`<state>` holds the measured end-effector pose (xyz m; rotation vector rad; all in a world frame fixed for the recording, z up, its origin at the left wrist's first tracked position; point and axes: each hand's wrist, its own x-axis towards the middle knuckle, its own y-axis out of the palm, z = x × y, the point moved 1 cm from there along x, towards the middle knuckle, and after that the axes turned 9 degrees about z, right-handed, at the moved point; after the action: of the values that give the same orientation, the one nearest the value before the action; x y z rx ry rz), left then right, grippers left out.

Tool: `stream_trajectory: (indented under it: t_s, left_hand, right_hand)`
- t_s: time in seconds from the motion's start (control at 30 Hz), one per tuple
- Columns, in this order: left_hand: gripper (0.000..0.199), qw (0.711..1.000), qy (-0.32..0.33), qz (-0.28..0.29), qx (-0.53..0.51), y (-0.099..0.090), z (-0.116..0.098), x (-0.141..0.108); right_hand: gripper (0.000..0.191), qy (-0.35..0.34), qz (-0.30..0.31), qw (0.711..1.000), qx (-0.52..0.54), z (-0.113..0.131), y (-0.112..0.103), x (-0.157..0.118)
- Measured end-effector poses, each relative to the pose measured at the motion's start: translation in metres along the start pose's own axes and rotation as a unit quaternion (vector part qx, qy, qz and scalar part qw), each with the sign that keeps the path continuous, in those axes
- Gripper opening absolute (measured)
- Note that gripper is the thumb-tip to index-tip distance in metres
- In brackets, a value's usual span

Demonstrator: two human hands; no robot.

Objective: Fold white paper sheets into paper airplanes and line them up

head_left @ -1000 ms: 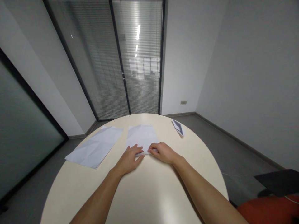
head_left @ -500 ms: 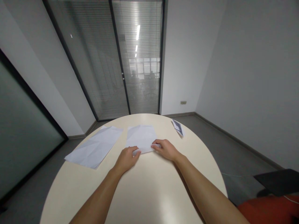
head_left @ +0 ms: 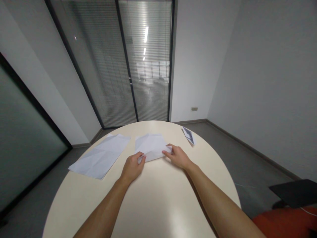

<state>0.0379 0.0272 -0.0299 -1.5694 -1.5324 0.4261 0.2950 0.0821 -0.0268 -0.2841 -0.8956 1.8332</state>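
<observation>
A white sheet of paper [head_left: 151, 142] lies on the middle of the round table, its near edge turned up into a folded strip. My left hand [head_left: 133, 165] pinches the left end of that strip between thumb and fingers. At the right end, my right hand [head_left: 178, 156] grips the fold in the same way, thumb toward me. The far part of the sheet rests flat on the tabletop.
Larger creased white sheets [head_left: 101, 155] lie on the table's left side. A small folded paper [head_left: 188, 136] sits near the far right rim of the cream table [head_left: 148, 205]. Beyond the right edge are a black flat object [head_left: 294, 192] and something red [head_left: 279, 222].
The folded strip along the near edge has become wider. My left hand has shifted slightly left, and my right hand slightly right and away from me.
</observation>
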Motion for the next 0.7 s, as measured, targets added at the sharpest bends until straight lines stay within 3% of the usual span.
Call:
stream_trajectory:
  t_s: [0.43,0.7]
  left_hand:
    - [0.028,0.996,-0.027,-0.087,-0.014,-0.0016,0.0052,0.0018]
    - [0.033,0.993,-0.047,-0.105,-0.011,-0.0025,0.0037,0.0008]
  right_hand:
    - [0.039,-0.015,-0.006,1.0,-0.017,-0.0064,0.0007,0.0026]
    - [0.039,0.02,-0.026,0.999,-0.037,-0.0081,-0.0001,0.0029]
